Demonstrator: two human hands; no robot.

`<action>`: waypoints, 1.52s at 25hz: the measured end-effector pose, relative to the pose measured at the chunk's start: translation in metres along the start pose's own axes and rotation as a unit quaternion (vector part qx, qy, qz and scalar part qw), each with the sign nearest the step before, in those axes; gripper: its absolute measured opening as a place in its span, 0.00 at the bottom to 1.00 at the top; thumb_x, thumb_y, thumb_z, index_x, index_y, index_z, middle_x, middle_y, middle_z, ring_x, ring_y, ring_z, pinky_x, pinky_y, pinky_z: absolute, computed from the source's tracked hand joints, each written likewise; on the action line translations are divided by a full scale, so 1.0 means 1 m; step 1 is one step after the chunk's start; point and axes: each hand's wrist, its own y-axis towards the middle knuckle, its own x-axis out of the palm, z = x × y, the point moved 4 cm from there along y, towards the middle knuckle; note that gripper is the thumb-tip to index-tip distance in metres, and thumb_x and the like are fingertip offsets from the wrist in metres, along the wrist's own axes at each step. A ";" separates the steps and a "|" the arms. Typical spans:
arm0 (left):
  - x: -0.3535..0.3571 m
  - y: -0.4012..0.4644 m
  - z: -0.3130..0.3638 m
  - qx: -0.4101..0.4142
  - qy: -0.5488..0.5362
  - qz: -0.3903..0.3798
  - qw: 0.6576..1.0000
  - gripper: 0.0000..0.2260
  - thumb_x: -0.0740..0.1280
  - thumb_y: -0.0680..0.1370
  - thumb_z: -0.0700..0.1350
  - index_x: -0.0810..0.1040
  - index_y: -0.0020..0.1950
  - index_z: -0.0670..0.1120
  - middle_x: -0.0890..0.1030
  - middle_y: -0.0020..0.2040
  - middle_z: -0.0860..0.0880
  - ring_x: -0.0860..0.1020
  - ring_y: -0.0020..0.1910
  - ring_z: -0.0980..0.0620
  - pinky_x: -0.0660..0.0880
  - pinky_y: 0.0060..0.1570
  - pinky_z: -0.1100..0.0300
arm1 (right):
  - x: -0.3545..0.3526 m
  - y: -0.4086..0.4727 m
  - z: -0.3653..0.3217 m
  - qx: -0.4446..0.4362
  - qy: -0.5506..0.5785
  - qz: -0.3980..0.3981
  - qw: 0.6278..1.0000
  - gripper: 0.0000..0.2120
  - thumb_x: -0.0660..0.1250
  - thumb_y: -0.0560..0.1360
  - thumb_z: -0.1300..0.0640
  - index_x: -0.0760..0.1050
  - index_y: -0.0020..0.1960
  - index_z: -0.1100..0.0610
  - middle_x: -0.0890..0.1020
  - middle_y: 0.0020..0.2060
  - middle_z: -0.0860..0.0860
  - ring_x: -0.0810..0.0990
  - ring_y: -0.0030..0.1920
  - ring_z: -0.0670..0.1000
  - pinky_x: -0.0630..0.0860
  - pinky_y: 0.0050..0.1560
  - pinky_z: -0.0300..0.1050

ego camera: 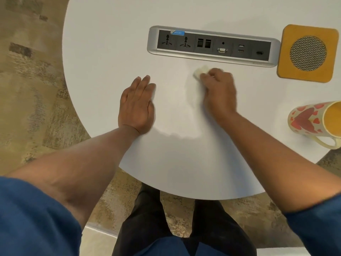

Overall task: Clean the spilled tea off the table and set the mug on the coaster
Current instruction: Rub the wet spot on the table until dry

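Note:
My right hand [219, 89] presses a crumpled pale tissue [199, 71] onto the white round table [110, 52], just in front of the socket panel; the hand is motion-blurred. A faint damp smear shows on the table below the tissue. Flat on the table to the left lies my left hand [137, 105], fingers together, holding nothing. A heart-patterned mug [311, 121] with a yellow inside lies on its side at the right edge. The orange square coaster [308, 52] with a grey woven centre sits at the far right, nothing on it.
A silver and black socket panel [212, 46] is set into the table just beyond my right hand. The table's curved edge runs close to my body. Patterned brown carpet [33, 71] lies to the left and below.

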 end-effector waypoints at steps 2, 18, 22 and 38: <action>0.001 -0.001 -0.001 0.000 -0.002 0.003 1.000 0.24 0.59 0.76 0.40 0.70 0.74 0.45 0.67 0.80 0.45 0.62 0.80 0.41 0.61 0.74 0.45 | 0.021 -0.016 -0.048 -0.099 0.020 -0.076 0.992 0.08 0.65 0.76 0.50 0.81 0.50 0.50 0.79 0.49 0.47 0.76 0.50 0.46 0.68 0.43 0.42; 0.002 0.000 0.004 0.013 0.035 -0.006 0.999 0.24 0.59 0.77 0.39 0.69 0.74 0.44 0.66 0.80 0.43 0.61 0.80 0.39 0.61 0.75 0.45 | -0.041 -0.138 0.050 0.048 0.022 0.024 0.998 0.15 0.68 0.69 0.69 0.84 0.53 0.60 0.83 0.49 0.59 0.77 0.45 0.64 0.75 0.41 0.49; -0.001 -0.003 0.011 0.020 0.059 -0.004 0.998 0.23 0.58 0.78 0.38 0.69 0.74 0.40 0.68 0.77 0.39 0.64 0.78 0.35 0.63 0.73 0.42 | -0.002 -0.165 -0.028 -0.034 0.073 -0.121 0.989 0.15 0.66 0.71 0.68 0.83 0.55 0.61 0.81 0.53 0.59 0.76 0.50 0.63 0.77 0.46 0.54; 0.008 0.006 0.074 0.062 0.053 0.023 0.996 0.17 0.60 0.75 0.34 0.76 0.63 0.44 0.77 0.60 0.41 0.73 0.56 0.35 0.70 0.52 0.46 | -0.027 -0.189 0.016 0.058 0.113 -0.115 0.985 0.15 0.63 0.76 0.66 0.82 0.59 0.59 0.81 0.56 0.55 0.75 0.54 0.59 0.74 0.50 0.50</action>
